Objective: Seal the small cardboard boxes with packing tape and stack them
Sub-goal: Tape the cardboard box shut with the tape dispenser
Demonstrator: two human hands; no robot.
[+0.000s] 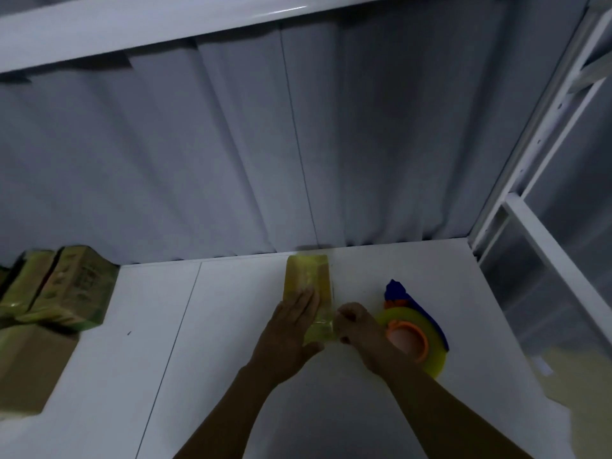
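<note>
The right hand, just right of the frame's lower centre, has its fingers curled in a tight grip that pinches the strip of yellowish tape. The strip hangs over the near end of the small box. The left hand lies flat beside it. Its fingers are straight and spread, and they press down on the near half of the box top.

The box lies lengthwise on the white worktop, with its far end close to the back edge. It looks glossy, with tape along its top.

The tape dispenser sits just right of the right hand and is partly hidden by the wrist. It has an orange hub, a pale yellow roll and a blue part pointing away from the person.

At the left edge of the frame stands a stack of boxes. They are wrapped in shiny tape and rest against a larger plain brown box below them.

A grey curtain hangs behind the worktop, and a white metal frame runs up the right side.
</note>
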